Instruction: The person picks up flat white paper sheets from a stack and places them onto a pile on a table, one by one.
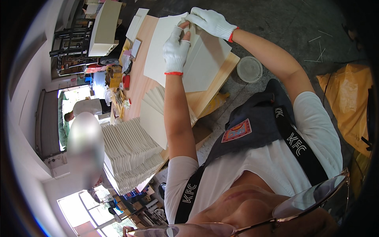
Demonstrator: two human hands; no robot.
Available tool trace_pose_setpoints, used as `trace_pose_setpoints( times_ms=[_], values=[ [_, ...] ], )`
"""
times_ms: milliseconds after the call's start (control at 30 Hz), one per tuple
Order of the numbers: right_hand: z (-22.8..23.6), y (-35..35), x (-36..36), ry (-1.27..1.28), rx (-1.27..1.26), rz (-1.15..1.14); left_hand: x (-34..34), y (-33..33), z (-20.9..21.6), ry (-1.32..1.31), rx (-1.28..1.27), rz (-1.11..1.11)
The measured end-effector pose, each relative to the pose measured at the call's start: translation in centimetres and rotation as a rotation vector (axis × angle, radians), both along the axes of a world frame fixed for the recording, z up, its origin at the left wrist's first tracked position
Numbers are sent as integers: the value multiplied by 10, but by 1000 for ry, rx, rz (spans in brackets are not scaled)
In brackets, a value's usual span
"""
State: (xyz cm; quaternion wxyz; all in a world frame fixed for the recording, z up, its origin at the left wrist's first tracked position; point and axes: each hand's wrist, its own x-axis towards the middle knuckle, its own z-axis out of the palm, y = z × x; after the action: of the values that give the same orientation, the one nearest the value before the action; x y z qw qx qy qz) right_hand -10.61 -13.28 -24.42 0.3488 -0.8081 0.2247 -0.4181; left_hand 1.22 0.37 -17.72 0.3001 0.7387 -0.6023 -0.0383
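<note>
On a wooden table (135,96) lies a large sheet of white cardboard (205,59) with a narrow folded strip standing up along its middle. My left hand (176,51), in a white knitted glove with a red cuff and bare fingertips, is closed at the strip's left side. Over the strip's far end bends my right hand (212,23), gloved the same way, with its fingers closed on the folded edge. More white cardboard lies beneath, reaching out to the left. Nearer me, a fanned pile of cardboard sheets (153,114) lies beside my left forearm.
A tall stack of folded white cardboard (132,148) fills the table's near left. Beyond the right table edge stands a round pale bucket (249,69). A yellow sack (347,102) is on the far right. Two people are at the left, one bending over (87,107). Behind them stands a forklift (73,47).
</note>
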Motion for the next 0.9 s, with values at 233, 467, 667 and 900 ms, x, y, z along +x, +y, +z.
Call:
trace_pose_setpoints(
  times_ms=[233,467,667,900],
  values=[
    [1,2,-4,9,-29,-14,2,-4,-4,-24,27,17],
    [1,-13,-25,-36,-236,-130,-17,2,1,-326,-104,-36],
    [14,-5,-40,454,-51,-13,-11,2,-6,-449,-83,-2],
    [17,-13,-32,385,-406,-15,-4,-16,-1,-424,53,138]
  ],
)
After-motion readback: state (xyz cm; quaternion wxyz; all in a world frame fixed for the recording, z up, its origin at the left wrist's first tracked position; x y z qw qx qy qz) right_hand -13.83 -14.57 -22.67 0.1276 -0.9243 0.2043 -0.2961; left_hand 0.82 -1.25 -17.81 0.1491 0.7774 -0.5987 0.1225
